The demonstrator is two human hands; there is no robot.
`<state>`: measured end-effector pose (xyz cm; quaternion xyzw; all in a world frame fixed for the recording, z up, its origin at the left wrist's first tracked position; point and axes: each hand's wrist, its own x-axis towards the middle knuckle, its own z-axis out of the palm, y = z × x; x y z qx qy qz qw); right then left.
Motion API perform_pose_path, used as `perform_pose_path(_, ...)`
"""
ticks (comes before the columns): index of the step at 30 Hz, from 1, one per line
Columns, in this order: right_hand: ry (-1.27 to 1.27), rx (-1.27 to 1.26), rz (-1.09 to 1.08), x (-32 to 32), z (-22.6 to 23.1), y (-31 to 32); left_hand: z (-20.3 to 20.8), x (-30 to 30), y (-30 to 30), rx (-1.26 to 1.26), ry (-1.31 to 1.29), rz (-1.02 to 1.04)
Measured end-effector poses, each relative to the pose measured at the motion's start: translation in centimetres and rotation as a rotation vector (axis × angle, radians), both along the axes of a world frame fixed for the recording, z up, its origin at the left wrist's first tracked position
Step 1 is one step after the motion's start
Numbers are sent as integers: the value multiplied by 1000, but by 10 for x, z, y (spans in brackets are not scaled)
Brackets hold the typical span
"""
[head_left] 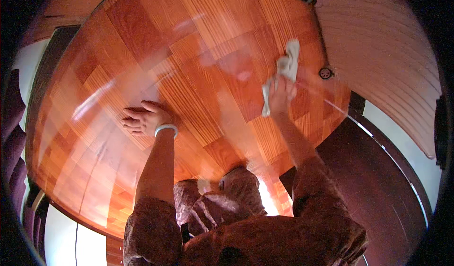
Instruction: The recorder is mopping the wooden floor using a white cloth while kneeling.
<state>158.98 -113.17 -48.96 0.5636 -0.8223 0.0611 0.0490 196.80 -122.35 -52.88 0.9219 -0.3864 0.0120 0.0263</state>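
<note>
My left hand (pixel 146 119) rests palm down on the glossy wooden floor (pixel 194 91), its fingers spread and holding nothing. A pale bangle (pixel 166 130) circles that wrist. Further forward and to the right, my right hand (pixel 282 92) is closed over a crumpled whitish cloth (pixel 289 63), pressing it to the floorboards. The cloth sticks out past the fingers on the far side, and another part hangs out toward my left. Slight blur covers this hand and the cloth.
A ribbed, light brown case (pixel 373 43) with small dark wheels (pixel 326 73) stands at the right, close to the cloth. Below it is a dark brown panel (pixel 364 171). Dark purple drapery (pixel 14 138) lines the left rim. My knees (pixel 242 185) are on the floor.
</note>
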Motion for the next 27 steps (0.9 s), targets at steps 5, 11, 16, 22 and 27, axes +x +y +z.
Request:
perform_pose_path(5,54,-7,-121,19,-4,-1,3,0,-1,7,28,6)
perform_pose_path(11,-68,-423,-26,-1,-37,-235,2,9,-4,-16,19,9)
perform_pose_path(16,307,-272,-116,-42,-29,-263,25,-40,-1,183,80,10)
perform_pose_path(22,-6,-155,-7,7,-19,-64,9,-6,-5,0,68,15)
perform_pose_path(27,-784,-217,-533,-75,-24,191,-4,-47,16,176,18,-64)
